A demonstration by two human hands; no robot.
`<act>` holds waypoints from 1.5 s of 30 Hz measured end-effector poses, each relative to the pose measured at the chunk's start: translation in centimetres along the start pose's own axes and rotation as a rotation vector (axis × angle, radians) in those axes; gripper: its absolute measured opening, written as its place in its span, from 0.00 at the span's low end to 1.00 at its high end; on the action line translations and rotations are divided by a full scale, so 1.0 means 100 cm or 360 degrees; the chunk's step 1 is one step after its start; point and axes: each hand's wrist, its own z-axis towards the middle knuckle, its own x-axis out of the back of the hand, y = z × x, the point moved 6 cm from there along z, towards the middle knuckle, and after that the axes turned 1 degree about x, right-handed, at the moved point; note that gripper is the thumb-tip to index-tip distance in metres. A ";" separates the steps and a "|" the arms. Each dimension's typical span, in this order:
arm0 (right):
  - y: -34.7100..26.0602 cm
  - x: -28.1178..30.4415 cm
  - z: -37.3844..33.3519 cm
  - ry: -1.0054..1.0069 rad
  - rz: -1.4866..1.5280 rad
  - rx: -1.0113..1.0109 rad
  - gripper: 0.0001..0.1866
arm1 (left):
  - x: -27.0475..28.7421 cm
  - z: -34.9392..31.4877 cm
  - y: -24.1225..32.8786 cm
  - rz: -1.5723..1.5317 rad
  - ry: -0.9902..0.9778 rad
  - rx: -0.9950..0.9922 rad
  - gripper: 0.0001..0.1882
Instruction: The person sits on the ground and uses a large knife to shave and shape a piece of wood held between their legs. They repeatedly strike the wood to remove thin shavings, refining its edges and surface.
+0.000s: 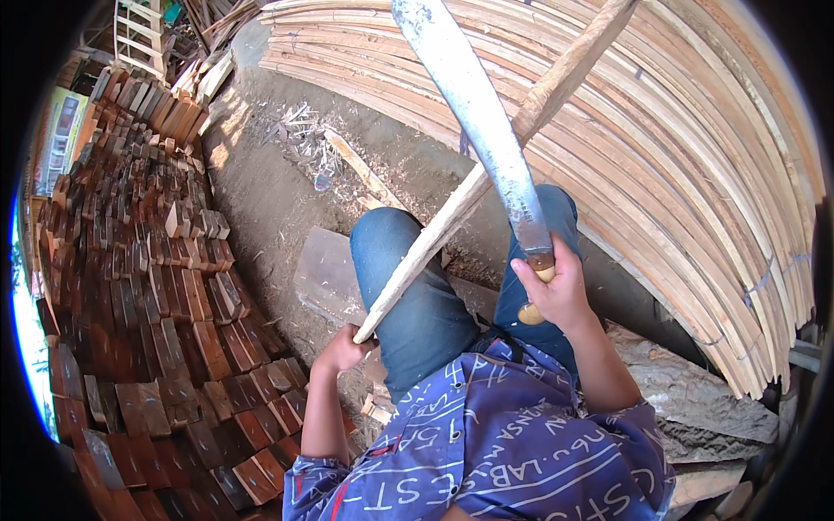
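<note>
My right hand (560, 286) is wrapped round the wooden handle of a machete (486, 117), whose broad, worn blade points up and away from me. In my left hand (343, 349) is the near end of a long, pale wooden pole (426, 247). The pole slants over my left thigh toward the far right, and the machete blade crosses in front of its middle part. From this view I cannot tell whether the blade touches the wood. The surface of the pole looks rough and hewn.
Bundled long wooden strips (643, 148) curve across the far and right side. Stacked reddish-brown wood blocks (174, 321) fill the left. Wood shavings (304, 130) and a loose wood piece (365, 169) lie on the dirt ground. Rough logs (695, 391) lie beside me at right.
</note>
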 end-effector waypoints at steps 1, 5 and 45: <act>-0.004 -0.003 -0.004 -0.0006 -0.0188 0.0135 0.16 | 0.002 -0.001 -0.001 0.0001 0.0116 0.0021 0.11; 0.004 -0.018 -0.014 -0.0086 -0.0305 0.0192 0.14 | 0.007 -0.011 0.007 -0.0031 0.0192 0.0157 0.13; -0.007 -0.021 -0.010 -0.0372 -0.0506 -0.0086 0.21 | -0.008 -0.009 -0.026 -0.0234 -0.0081 0.0267 0.12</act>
